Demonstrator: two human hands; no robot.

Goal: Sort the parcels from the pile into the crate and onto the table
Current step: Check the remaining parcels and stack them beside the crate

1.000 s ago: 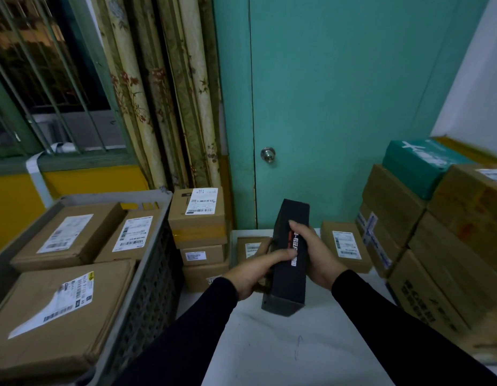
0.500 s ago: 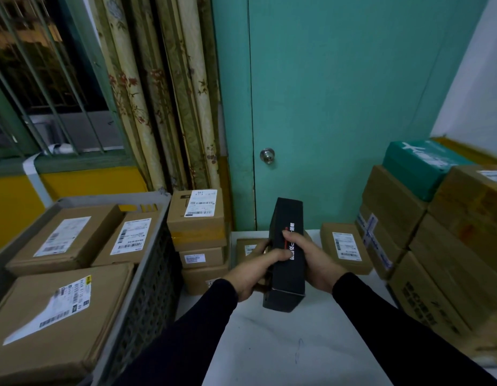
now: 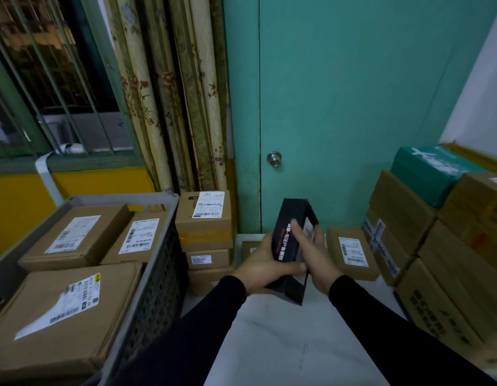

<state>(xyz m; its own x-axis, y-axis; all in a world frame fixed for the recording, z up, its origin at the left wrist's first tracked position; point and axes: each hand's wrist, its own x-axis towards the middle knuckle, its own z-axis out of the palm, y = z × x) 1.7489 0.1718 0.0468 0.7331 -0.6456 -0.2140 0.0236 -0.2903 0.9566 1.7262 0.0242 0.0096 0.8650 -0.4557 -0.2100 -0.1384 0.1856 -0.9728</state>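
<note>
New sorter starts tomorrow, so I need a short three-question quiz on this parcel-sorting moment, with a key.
1. True or false: the black box is resting on the white table.
2. How many parcels show in the grey crate? A) one B) three C) five
3. Fill in: a ____ box tops the stack of brown boxes on the right.

Key:
1. False; the left hand and right hand hold it up.
2. B
3. Teal

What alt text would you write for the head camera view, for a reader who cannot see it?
Both hands, left hand and right hand, hold a black box above a white table. A grey crate of brown parcels stands left; stacked cartons stand right.
</note>
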